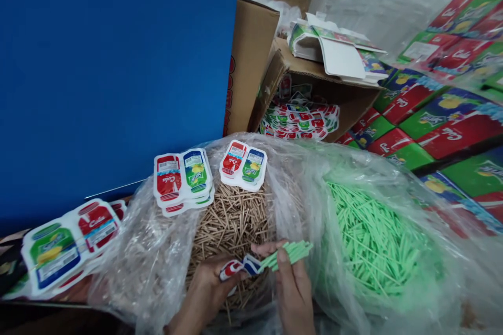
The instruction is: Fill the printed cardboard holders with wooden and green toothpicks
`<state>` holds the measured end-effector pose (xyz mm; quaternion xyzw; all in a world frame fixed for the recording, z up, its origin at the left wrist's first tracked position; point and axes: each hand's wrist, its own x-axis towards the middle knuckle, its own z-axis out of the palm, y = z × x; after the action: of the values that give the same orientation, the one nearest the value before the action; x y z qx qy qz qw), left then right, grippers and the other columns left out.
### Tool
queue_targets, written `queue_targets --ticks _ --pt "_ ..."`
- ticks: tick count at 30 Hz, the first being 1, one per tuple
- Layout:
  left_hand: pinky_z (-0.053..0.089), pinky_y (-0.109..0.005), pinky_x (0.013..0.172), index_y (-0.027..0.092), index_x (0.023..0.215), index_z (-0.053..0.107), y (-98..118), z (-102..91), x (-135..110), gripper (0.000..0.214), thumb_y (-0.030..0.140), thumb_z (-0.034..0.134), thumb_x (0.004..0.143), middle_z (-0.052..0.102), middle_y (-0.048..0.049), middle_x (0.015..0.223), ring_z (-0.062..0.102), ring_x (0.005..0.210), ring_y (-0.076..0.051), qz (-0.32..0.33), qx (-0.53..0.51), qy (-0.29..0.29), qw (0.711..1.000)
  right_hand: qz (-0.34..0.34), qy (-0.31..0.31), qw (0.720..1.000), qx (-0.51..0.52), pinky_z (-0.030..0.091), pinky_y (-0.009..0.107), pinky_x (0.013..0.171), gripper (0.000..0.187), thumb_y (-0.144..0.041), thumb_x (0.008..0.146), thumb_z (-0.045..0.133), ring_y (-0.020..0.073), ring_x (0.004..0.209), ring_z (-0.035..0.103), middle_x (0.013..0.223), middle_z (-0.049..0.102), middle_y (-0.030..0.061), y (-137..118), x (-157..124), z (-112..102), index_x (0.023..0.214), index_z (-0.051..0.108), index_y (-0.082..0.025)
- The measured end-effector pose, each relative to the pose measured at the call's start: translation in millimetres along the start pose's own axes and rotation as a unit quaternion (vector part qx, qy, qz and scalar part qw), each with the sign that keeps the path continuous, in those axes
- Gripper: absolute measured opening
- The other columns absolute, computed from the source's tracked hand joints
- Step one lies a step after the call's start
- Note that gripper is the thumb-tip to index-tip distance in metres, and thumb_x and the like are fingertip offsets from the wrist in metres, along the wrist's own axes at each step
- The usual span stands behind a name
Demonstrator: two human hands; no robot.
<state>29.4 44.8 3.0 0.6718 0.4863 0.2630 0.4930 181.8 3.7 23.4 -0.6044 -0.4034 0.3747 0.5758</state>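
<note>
My left hand [206, 288] is closed on a small printed packet [231, 269] in red, blue and white, seen nearly edge-on. In my right hand [294, 285] is a bunch of light green sticks [294, 252], gripped between thumb and fingers. The left ends of the sticks meet the packet's edge; whether they are inside it I cannot tell. Both hands are above a clear plastic bag of brown sticks [231, 214]. A flat Cola and Sprite packet [243, 166] lies on the far side of this bag, and a small stack of similar packets [183, 178] is left of it.
At the right a plastic bag holds loose green sticks [373, 241]. Behind stands an open cardboard box [356, 97] with many packets inside. Printed cartons [448, 131] are stacked at the right. A blue panel [113, 73] fills the upper left, above more packets [73, 246].
</note>
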Motion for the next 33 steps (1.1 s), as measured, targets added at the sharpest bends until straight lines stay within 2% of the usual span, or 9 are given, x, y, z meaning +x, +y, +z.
queue_targets --ticks 5,9,12,17,20,24,29,31,33 --pt "0.04 -0.019 0.052 0.017 0.061 0.064 -3 2.2 0 0.023 0.023 0.056 0.081 0.061 -0.0001 0.059 0.056 0.054 -0.014 0.074 0.096 0.006 0.993 -0.073 -0.008 0.996 -0.042 0.047 0.036 0.085 0.025 -0.036 0.093 0.038 0.0212 0.094 0.061 0.094 0.065 0.0076 -1 -1 4 0.089 0.058 -0.021" --pt "0.042 -0.02 0.054 0.016 0.064 0.064 2 3.2 0 0.018 0.016 0.055 0.08 0.064 -0.0023 0.062 0.06 0.057 -0.015 0.09 0.127 -0.01 0.988 -0.093 -0.027 0.993 -0.065 0.037 0.038 0.098 0.025 -0.033 0.094 0.036 0.0198 0.099 0.059 0.097 0.064 0.0076 3 -9 9 0.094 0.058 -0.021" --pt "0.044 -0.021 0.058 0.016 0.068 0.065 6 3.5 -1 0.017 0.013 0.053 0.08 0.067 -0.0035 0.067 0.062 0.063 -0.016 0.097 0.12 -0.023 0.988 -0.054 -0.07 0.993 -0.078 0.04 0.037 0.095 0.027 -0.034 0.094 0.037 0.0208 0.101 0.058 0.1 0.066 0.0091 5 -11 12 0.098 0.06 -0.02" --pt "0.045 -0.021 0.06 0.017 0.069 0.065 4 2.7 -1 0.019 0.007 0.051 0.077 0.067 -0.0038 0.068 0.063 0.065 -0.017 0.108 0.128 -0.052 0.985 0.035 -0.058 0.995 -0.068 0.038 0.035 0.097 0.034 -0.041 0.091 0.041 0.0213 0.108 0.055 0.107 0.066 0.0073 3 -3 8 0.108 0.063 -0.021" --pt "0.046 -0.024 0.065 0.017 0.074 0.066 2 1.0 0 0.021 0.003 0.051 0.073 0.069 -0.0052 0.072 0.064 0.07 -0.019 0.13 0.151 -0.068 0.978 0.066 -0.113 0.988 -0.08 0.042 0.037 0.091 0.038 -0.047 0.088 0.043 0.0224 0.097 0.059 0.096 0.07 0.0053 4 8 1 0.102 0.068 -0.022" --pt "0.046 -0.025 0.067 0.015 0.077 0.066 8 -3.7 1 0.026 -0.002 0.049 0.068 0.069 -0.0069 0.076 0.064 0.073 -0.02 0.135 0.174 -0.082 0.972 0.097 -0.108 0.984 -0.104 0.045 0.036 0.084 0.046 -0.057 0.084 0.042 0.0225 0.086 0.061 0.089 0.07 0.0043 5 14 0 0.092 0.07 -0.022" --pt "0.042 -0.021 0.059 0.016 0.067 0.063 16 -5.4 1 0.015 0.01 0.053 0.076 0.065 -0.003 0.067 0.058 0.062 -0.016 0.082 0.117 -0.07 0.987 0.067 -0.092 0.99 -0.078 0.043 0.034 0.089 0.043 -0.052 0.088 0.039 0.0222 0.098 0.059 0.1 0.068 0.0059 7 2 9 0.097 0.067 -0.021" --pt "0.041 -0.021 0.06 0.017 0.063 0.061 15 -3.5 1 0.013 0.017 0.058 0.075 0.063 -0.0007 0.066 0.055 0.061 -0.015 0.026 0.031 -0.07 0.997 0.054 -0.101 0.991 -0.068 0.04 0.035 0.095 0.041 -0.049 0.089 0.038 0.0226 0.109 0.054 0.112 0.064 0.0074 11 -2 8 0.1 0.066 -0.021" --pt "0.04 -0.02 0.06 0.017 0.063 0.061 12 -2.3 1 0.009 0.021 0.061 0.072 0.06 0.0014 0.065 0.052 0.061 -0.014 -0.046 -0.082 -0.079 0.992 0.049 -0.123 0.989 -0.06 0.037 0.036 0.099 0.039 -0.047 0.09 0.038 0.0228 0.115 0.05 0.118 0.06 0.0078 14 -4 3 0.101 0.066 -0.022"
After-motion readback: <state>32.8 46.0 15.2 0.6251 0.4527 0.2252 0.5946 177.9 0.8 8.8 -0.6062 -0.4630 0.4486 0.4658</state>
